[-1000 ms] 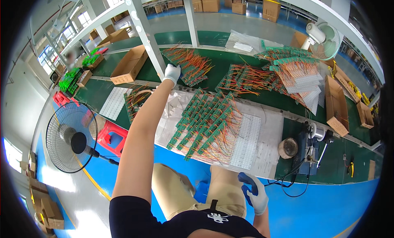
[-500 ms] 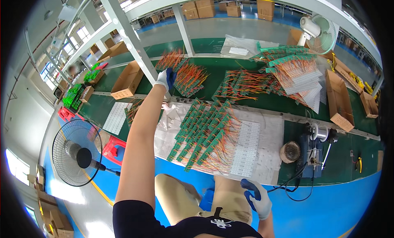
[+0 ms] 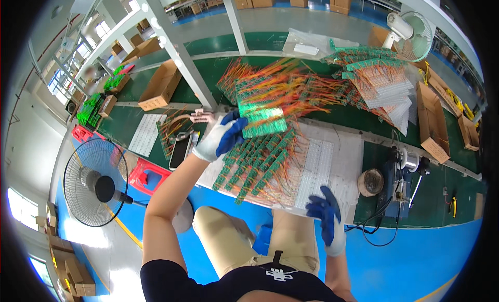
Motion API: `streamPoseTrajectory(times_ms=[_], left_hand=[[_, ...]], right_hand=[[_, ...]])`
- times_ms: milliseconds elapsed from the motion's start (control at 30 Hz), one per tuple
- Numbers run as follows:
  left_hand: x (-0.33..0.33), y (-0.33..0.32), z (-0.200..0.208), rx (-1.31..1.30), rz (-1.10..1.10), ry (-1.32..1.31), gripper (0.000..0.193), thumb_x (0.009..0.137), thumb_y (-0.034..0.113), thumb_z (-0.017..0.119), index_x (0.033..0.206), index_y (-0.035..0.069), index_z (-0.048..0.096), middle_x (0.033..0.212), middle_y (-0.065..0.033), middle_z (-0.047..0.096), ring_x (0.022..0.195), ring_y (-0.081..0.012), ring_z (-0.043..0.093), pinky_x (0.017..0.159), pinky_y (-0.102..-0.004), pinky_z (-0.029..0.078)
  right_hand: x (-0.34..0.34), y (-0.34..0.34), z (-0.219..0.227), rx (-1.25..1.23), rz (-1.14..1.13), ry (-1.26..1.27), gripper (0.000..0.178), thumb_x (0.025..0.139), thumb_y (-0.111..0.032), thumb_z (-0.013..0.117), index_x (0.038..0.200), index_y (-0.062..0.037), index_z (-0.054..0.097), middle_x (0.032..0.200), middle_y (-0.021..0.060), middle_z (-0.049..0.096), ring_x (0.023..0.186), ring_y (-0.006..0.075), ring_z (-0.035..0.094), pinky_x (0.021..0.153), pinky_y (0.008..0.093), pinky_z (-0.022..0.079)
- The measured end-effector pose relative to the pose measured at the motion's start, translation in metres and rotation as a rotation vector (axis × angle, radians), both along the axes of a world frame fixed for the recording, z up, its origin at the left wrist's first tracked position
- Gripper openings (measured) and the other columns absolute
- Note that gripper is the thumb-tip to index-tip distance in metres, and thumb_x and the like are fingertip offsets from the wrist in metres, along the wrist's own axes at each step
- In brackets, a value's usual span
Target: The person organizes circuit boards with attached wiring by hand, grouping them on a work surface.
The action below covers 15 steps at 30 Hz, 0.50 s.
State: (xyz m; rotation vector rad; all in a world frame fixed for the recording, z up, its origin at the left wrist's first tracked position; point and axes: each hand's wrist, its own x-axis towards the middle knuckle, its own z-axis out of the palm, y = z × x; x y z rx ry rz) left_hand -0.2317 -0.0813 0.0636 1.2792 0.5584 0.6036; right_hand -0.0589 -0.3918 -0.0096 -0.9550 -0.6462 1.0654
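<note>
My left hand (image 3: 224,137), in a white glove with blue fingers, grips the left edge of a green circuit board panel (image 3: 262,117) trailing orange and yellow wires. The panel is lifted above the bench and smeared by motion. Below it, rows of wired green circuit boards (image 3: 254,166) lie on a pale sheet, beside a white board panel (image 3: 315,169). My right hand (image 3: 327,219), gloved alike, hovers at the bench's front edge with fingers apart and nothing in them. More wired boards (image 3: 322,91) are heaped behind the lifted panel.
To the right stand a soldering device with a wire spool (image 3: 408,161) and a round brown pot (image 3: 370,182). A metal post (image 3: 179,57) rises left of the boards. Cardboard boxes (image 3: 161,86) flank the bench; a phone (image 3: 180,150) and a standing fan (image 3: 99,182) are at left.
My left hand has come back toward me from the far pile, bringing a wired circuit board panel. My right hand has risen toward the bench's front edge, its fingers spreading.
</note>
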Motion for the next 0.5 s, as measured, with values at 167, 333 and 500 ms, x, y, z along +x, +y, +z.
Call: streamPoseTrajectory(times_ms=[167,333,500], left_hand=[[-0.030,-0.064,-0.004,-0.037,-0.131,0.219,0.036,0.091,0.022,0.057,0.117,0.000,0.048,0.093,-0.0029,0.055,0.068,-0.0059,0.053,0.056,-0.0216,0.047],[-0.056,-0.098,-0.011,0.094,-0.122,0.335,0.037,0.093,0.022,0.055,0.121,0.001,0.044,0.097,-0.0035,0.055,0.069,-0.0068,0.051,0.058,-0.0210,0.045],[-0.085,-0.119,-0.019,0.278,-0.004,0.206,0.039,0.095,0.027,0.049,0.123,0.001,0.042,0.099,-0.0056,0.056,0.073,-0.0093,0.054,0.062,-0.0245,0.047]], right_hand=[[-0.013,0.070,-0.006,0.074,0.240,0.085,0.070,0.092,-0.043,0.049,0.144,-0.0062,0.019,0.133,0.0169,0.043,0.106,0.0249,0.054,0.086,0.0346,0.046],[-0.024,0.096,-0.002,-0.179,0.512,0.081,0.056,0.092,-0.036,0.053,0.135,-0.0027,0.039,0.120,0.0150,0.055,0.079,0.0164,0.064,0.061,0.0232,0.047],[-0.059,0.098,0.037,-0.062,0.426,-0.166,0.034,0.087,-0.017,0.063,0.116,-0.0018,0.055,0.094,0.0062,0.065,0.071,0.0121,0.065,0.055,0.0218,0.045]])
